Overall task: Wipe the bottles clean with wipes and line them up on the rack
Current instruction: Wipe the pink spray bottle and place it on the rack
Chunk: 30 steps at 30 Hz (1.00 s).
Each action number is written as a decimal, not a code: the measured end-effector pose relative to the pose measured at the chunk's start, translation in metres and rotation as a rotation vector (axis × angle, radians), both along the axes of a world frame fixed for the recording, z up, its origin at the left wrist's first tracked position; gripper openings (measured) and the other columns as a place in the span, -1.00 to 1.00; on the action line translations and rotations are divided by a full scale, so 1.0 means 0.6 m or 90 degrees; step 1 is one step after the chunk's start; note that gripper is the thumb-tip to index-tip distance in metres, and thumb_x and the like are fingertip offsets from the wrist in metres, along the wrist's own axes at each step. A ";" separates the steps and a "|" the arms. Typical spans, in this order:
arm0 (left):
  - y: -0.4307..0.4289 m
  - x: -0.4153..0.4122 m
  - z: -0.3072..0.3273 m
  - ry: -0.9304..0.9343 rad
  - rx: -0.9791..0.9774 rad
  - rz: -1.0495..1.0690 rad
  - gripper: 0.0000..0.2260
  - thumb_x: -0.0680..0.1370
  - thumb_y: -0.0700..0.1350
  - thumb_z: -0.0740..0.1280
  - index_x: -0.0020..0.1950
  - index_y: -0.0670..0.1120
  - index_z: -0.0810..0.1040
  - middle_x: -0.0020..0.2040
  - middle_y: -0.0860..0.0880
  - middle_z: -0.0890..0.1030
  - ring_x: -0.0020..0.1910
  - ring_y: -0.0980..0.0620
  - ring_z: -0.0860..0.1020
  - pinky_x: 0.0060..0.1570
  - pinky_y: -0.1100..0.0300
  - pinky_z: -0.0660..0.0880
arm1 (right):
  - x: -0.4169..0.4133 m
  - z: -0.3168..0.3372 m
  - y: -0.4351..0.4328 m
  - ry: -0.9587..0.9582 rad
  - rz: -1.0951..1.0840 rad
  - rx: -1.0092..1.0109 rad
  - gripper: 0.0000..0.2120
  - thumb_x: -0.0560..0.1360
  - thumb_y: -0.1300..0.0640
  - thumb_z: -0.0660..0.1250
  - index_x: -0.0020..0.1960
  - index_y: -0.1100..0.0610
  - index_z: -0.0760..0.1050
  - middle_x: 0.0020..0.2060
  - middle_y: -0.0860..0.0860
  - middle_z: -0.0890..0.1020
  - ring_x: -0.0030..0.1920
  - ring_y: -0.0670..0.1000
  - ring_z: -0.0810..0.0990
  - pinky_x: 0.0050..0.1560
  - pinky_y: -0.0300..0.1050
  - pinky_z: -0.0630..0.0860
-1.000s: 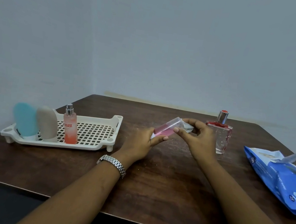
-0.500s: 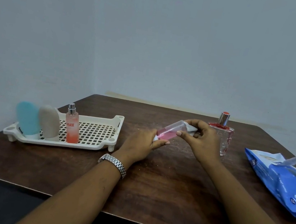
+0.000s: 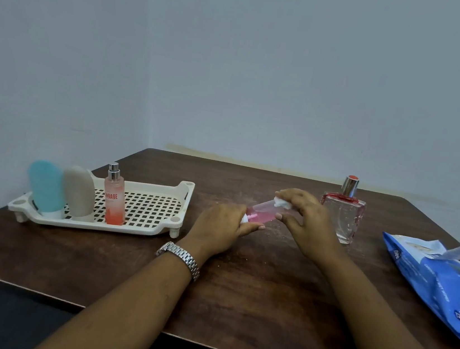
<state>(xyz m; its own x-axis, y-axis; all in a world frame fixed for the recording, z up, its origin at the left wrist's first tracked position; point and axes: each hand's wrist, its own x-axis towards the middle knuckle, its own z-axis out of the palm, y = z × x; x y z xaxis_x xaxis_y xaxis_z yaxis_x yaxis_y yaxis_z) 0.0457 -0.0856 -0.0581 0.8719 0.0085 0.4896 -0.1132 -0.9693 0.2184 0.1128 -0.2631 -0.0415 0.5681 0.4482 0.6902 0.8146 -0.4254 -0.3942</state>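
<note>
Grips the capped lower end of a small pink-liquid bottle (image 3: 262,212) in the left hand (image 3: 222,226), fingers curled round it. Pinches a wadded white wipe (image 3: 282,202) against the bottle's upper end with the right hand (image 3: 307,222), fingers arched over the top and thumb underneath. Holds the bottle tilted at mid-bench (image 3: 236,292), upper end aimed toward 2 o'clock. Wears a metal watch (image 3: 180,257) on the left wrist.

Off at 9 o'clock from the hands, on a cream slotted rack (image 3: 143,221), in a row along its left part: a blue bottle (image 3: 45,188), touching a beige bottle (image 3: 78,192), then just beside that an upright orange spray bottle (image 3: 114,197). At 3 o'clock, just behind the right hand, standing on the bench: a square glass perfume bottle (image 3: 343,218) with a silver cap. Farther out at 4 o'clock, lying flat near the bench edge: a blue wipes pack (image 3: 443,278), flap peeled up.
</note>
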 end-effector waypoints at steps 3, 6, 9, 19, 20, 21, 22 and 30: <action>0.002 0.000 0.003 -0.008 0.011 0.009 -0.52 0.56 0.26 0.15 0.23 -0.09 0.50 0.01 -0.06 0.63 -0.13 0.04 0.52 -0.22 0.24 0.27 | -0.002 0.002 0.001 0.047 0.001 0.020 -0.61 0.46 0.22 0.40 0.27 0.12 0.49 0.17 0.04 0.53 0.08 -0.09 0.45 0.10 -0.24 0.44; 0.003 0.000 0.003 -0.012 0.005 0.011 -0.54 0.57 0.25 0.15 0.21 -0.08 0.50 -0.02 -0.06 0.62 -0.20 0.10 0.41 -0.23 0.24 0.25 | -0.003 0.001 0.004 0.107 -0.016 0.067 -0.57 0.44 0.19 0.42 0.29 0.11 0.47 0.08 0.00 0.52 0.03 -0.06 0.49 0.04 -0.27 0.45; 0.003 0.001 0.001 -0.010 0.000 0.016 -0.54 0.56 0.25 0.15 0.19 -0.10 0.51 -0.03 -0.06 0.62 -0.20 0.10 0.40 -0.23 0.24 0.24 | -0.004 0.000 0.006 0.119 -0.038 0.096 -0.56 0.41 0.15 0.46 0.26 0.16 0.49 -0.01 0.00 0.56 -0.05 -0.05 0.53 -0.07 -0.31 0.44; 0.004 0.002 0.001 -0.004 -0.071 -0.026 -0.55 0.56 0.23 0.18 0.14 -0.13 0.53 -0.18 0.02 0.52 -0.22 0.04 0.49 -0.36 0.29 0.23 | -0.009 0.005 -0.001 0.025 -0.058 0.138 -0.79 0.34 0.11 0.51 -0.07 0.15 0.60 -0.25 -0.08 0.58 -0.26 -0.20 0.50 -0.29 -0.47 0.40; 0.004 0.004 0.000 -0.003 -0.089 -0.033 -0.55 0.55 0.23 0.18 0.12 -0.13 0.53 -0.20 0.03 0.51 -0.24 0.05 0.49 -0.37 0.30 0.24 | -0.009 0.004 0.000 -0.002 -0.060 0.135 -0.78 0.35 0.12 0.49 -0.04 0.17 0.61 -0.22 -0.02 0.62 -0.24 -0.17 0.52 -0.27 -0.46 0.40; 0.004 0.005 -0.001 -0.002 -0.107 -0.039 -0.55 0.55 0.23 0.18 0.11 -0.13 0.54 -0.21 0.03 0.51 -0.26 0.07 0.48 -0.38 0.31 0.23 | -0.009 0.003 0.002 -0.034 -0.062 0.129 -0.76 0.38 0.13 0.48 0.01 0.20 0.61 -0.16 0.04 0.64 -0.19 -0.09 0.56 -0.20 -0.42 0.41; 0.003 0.006 -0.001 -0.003 -0.125 -0.044 -0.56 0.56 0.23 0.18 0.08 -0.13 0.54 -0.23 0.04 0.51 -0.29 0.10 0.46 -0.39 0.32 0.22 | -0.009 0.002 0.005 -0.066 -0.063 0.122 -0.73 0.41 0.15 0.45 0.07 0.22 0.60 -0.10 0.09 0.66 -0.12 -0.01 0.59 -0.12 -0.31 0.45; 0.002 0.012 -0.003 0.003 -0.264 -0.047 -0.72 0.57 0.17 0.22 -0.21 0.01 0.37 -0.33 0.11 0.45 -0.35 0.18 0.40 -0.39 0.28 0.21 | -0.015 -0.023 0.042 -0.254 -0.074 -0.067 -0.50 0.39 0.54 0.25 0.31 0.33 0.41 0.29 0.22 0.48 0.35 0.20 0.38 0.42 -0.15 0.10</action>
<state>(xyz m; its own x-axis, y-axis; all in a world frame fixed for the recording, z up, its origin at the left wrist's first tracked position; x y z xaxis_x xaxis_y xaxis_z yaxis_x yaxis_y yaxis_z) 0.0526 -0.0841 -0.0597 0.8795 0.1421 0.4542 -0.1769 -0.7884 0.5892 0.1036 -0.2381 -0.0551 0.3165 0.4776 0.8196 0.8390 -0.5440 -0.0070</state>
